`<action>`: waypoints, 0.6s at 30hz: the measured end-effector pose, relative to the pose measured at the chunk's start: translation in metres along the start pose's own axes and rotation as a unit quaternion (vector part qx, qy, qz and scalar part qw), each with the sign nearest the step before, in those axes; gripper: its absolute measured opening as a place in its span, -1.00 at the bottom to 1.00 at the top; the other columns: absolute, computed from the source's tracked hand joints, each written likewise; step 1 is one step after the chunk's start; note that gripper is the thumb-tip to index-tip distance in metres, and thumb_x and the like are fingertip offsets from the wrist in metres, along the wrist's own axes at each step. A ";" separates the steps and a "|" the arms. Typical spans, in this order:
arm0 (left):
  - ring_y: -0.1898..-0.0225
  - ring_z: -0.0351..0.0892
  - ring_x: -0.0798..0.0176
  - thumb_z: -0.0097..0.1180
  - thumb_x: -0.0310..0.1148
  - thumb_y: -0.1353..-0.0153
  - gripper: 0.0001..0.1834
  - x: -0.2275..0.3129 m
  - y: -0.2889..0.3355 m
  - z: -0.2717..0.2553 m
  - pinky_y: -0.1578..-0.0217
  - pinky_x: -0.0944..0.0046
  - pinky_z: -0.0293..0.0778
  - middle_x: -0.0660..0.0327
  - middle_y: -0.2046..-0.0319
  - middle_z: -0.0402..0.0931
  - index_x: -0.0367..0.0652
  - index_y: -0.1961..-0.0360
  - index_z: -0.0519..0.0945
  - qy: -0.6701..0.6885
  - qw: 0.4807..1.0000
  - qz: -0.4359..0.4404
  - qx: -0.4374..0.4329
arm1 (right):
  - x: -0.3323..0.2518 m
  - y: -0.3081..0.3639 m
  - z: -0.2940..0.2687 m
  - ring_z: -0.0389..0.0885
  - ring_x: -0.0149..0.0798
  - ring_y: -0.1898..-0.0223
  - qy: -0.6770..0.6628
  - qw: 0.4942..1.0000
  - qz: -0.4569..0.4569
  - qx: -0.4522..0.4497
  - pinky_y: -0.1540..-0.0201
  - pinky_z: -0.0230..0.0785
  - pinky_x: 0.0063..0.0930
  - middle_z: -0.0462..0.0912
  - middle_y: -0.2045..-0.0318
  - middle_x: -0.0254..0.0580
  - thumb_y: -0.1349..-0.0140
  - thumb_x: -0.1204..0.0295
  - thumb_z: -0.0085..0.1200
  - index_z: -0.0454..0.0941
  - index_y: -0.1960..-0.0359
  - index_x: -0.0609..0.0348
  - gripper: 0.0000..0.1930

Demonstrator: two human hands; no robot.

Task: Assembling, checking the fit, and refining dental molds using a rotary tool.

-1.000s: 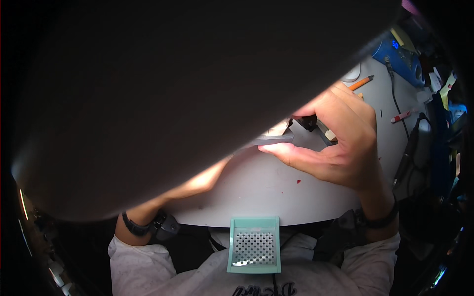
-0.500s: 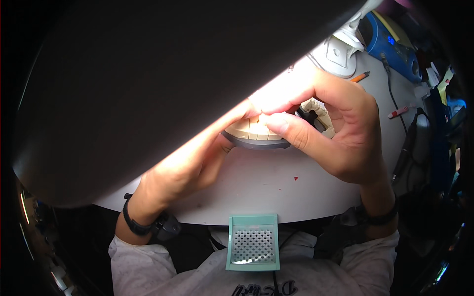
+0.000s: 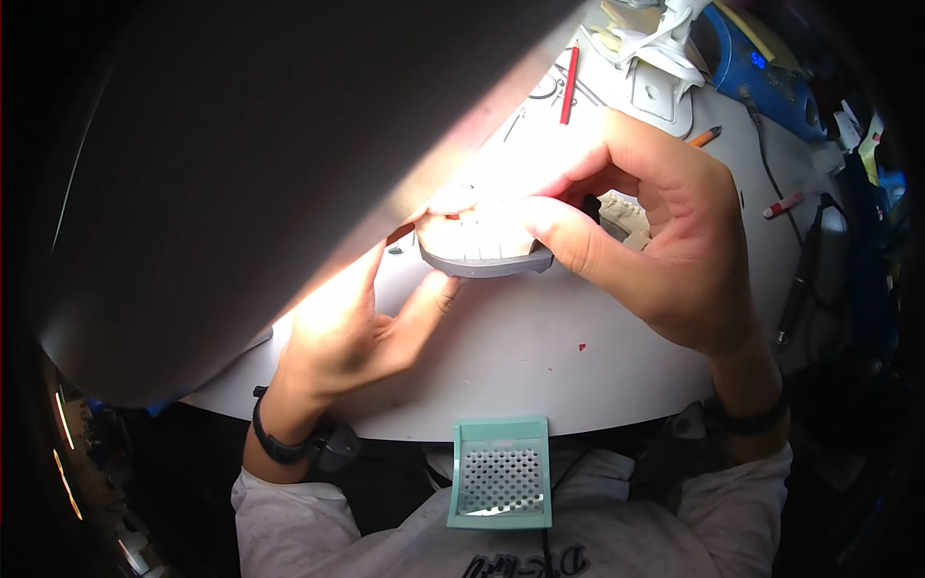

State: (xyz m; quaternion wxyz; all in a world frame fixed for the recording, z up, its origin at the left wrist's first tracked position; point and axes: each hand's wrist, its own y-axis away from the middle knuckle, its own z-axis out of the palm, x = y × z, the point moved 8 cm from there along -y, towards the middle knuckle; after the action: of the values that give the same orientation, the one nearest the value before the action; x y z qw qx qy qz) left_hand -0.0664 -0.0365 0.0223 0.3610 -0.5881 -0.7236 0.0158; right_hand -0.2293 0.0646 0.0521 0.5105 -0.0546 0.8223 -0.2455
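Observation:
A cream plaster dental model (image 3: 467, 236) with vertical saw cuts stands on a curved dark grey base (image 3: 482, 266), raised over the white table. My left hand (image 3: 352, 332) supports it from the left, its thumb against the base's lower edge. Some of its fingers are hidden behind the dark lamp hood. Curled around the model's right end is my right hand (image 3: 674, 231), thumb pressed to the front and index finger arched above. Through its curve shows a second row of plaster teeth (image 3: 626, 214) beside a black part. Glare washes out the upper model and the fingertips.
The big dark lamp hood (image 3: 241, 173) covers the upper left. A red pencil (image 3: 570, 82), a white stand (image 3: 660, 96) and a blue device (image 3: 766, 82) lie beyond my hands. A black handpiece (image 3: 800, 275) is at right. A green perforated tray (image 3: 501, 474) juts from the table's front edge.
The dental model has shifted left and tipped so more of its front shows. My left fingers have moved off the teeth, and its thumb is now at the base. More of the far table shows.

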 end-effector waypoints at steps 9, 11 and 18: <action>-0.10 0.61 -0.02 0.43 -0.68 -0.01 -0.37 0.018 -0.009 -0.001 -0.10 0.07 0.52 -0.02 0.00 0.58 -0.36 -0.14 0.45 0.065 0.994 0.082 0.013 | 0.001 0.001 -0.001 0.68 -0.42 0.24 -0.002 0.999 0.020 0.029 0.11 0.52 -0.54 0.72 0.32 -0.17 -0.19 0.67 0.25 0.61 0.27 0.36 -0.90; -0.06 0.64 -0.04 0.44 -0.68 0.00 -0.38 0.026 -0.012 -0.003 -0.09 0.07 0.53 -0.03 0.04 0.61 -0.37 -0.12 0.47 0.032 0.993 0.112 0.017 | -0.002 0.001 0.000 0.69 -0.40 0.25 0.022 1.000 -0.003 0.020 0.12 0.53 -0.54 0.72 0.33 -0.15 -0.18 0.67 0.24 0.61 0.28 0.36 -0.91; 0.01 0.68 -0.06 0.42 -0.69 0.01 -0.44 0.024 -0.010 -0.004 -0.06 0.07 0.56 -0.03 0.13 0.64 -0.38 -0.07 0.52 0.063 0.993 0.094 0.030 | -0.008 -0.001 -0.006 0.69 -0.40 0.31 0.028 0.999 -0.016 0.030 0.19 0.51 -0.54 0.73 0.35 -0.13 -0.17 0.67 0.20 0.62 0.33 0.33 -0.95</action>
State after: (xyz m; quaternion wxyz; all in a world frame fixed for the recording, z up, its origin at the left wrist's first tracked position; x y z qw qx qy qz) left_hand -0.0735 -0.0209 0.0419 0.4202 -0.6418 -0.6406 0.0345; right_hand -0.2313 0.0685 0.0611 0.4844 -0.0451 0.8276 -0.2798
